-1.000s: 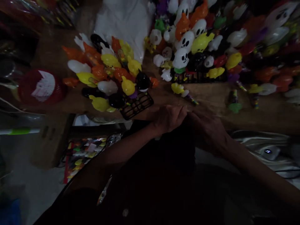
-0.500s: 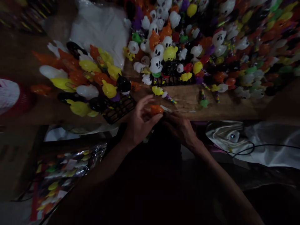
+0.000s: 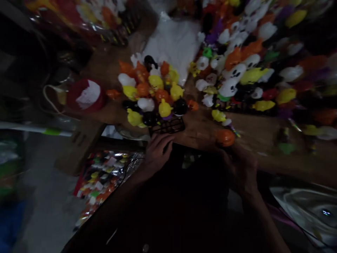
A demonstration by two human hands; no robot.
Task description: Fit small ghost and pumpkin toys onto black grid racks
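At the counter edge, your right hand grips a round, glossy orange toy at the fingertips, just above the worn brown wood. Your left hand lies with loose fingers on the near corner of a black wire rack. The rack holds smooth plastic figures: yellow, orange, white, black, rounded and pointed. A larger heap of ghost-faced figures stands to the right. A crinkled white bag lies behind; a red tub stands left. No writing is legible. The room is dim; packed toys sit below the counter.
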